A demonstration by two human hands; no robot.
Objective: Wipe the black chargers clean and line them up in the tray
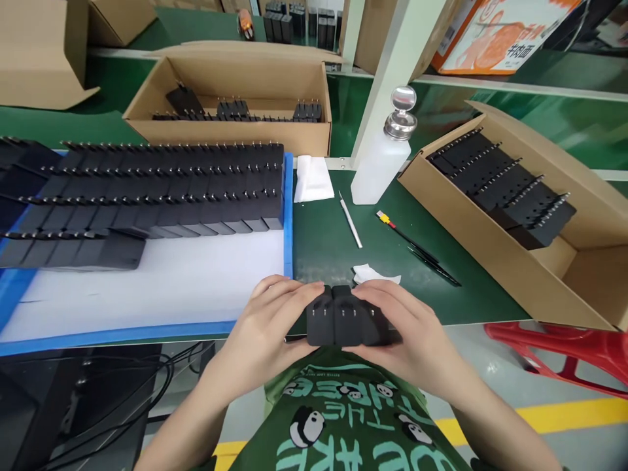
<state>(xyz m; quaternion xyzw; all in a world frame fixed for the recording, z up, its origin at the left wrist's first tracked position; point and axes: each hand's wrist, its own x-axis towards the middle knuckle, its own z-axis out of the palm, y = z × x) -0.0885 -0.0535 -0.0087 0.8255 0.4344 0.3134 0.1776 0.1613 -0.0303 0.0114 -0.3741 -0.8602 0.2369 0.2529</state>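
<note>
At the table's front edge, my left hand [272, 320] and my right hand [409, 327] grip a short row of black plug adapters [347, 322] from both ends. Small metal pins show on their faces. Thumbs lie below and fingers above; my right fingers cover part of the row. Just beyond it lies a crumpled white wipe [375, 275]. To the left, a blue-rimmed tray [288, 222] with a white bottom carries long rows of similar black adapters [196, 176], pins upward.
Behind stands a cardboard box [245, 135] with more adapters; another box [471, 242] sits right. Between them are a white pump bottle [377, 163], a folded white cloth [313, 178], a white pen-like stick [350, 221], a USB cable [400, 232] and dark tweezers [436, 267].
</note>
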